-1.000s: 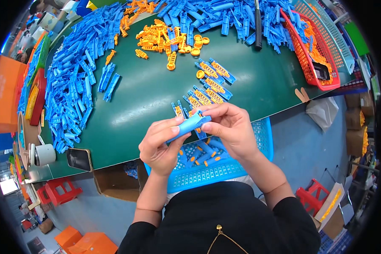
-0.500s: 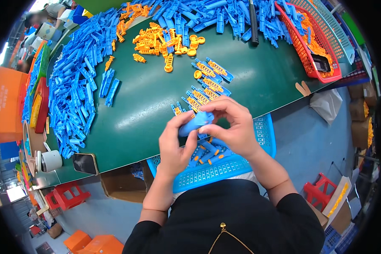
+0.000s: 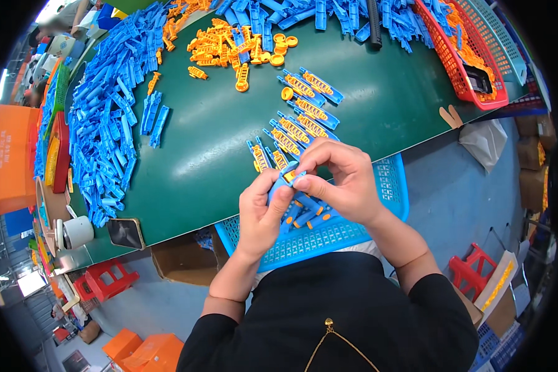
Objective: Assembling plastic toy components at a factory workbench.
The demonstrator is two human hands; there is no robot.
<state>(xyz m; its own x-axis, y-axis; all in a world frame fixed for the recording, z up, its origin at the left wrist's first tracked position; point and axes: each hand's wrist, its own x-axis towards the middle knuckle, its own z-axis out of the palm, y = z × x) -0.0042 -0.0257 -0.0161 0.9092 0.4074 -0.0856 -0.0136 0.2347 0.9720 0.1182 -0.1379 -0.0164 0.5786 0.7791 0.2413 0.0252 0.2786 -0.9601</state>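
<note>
Head camera: Loose blue half-shells [image 3: 102,118] lie heaped toward ten o'clock; at centre, the left hand [image 3: 258,214] grips a blue-and-orange plastic casing [image 3: 289,177], likely light, stiff and slick, best held by its sides; the right hand [image 3: 347,183] pinches its end from three o'clock; a red basket [image 3: 454,65] stands toward two.

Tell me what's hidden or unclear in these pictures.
Head view, held blue piece: much of it covered by the left hand and right hand.
Head view, blue basket: far side hidden by the green table.
Head view, black handle: upper end cut off by the top edge.
Head view, large orange box: markings too small.
</note>
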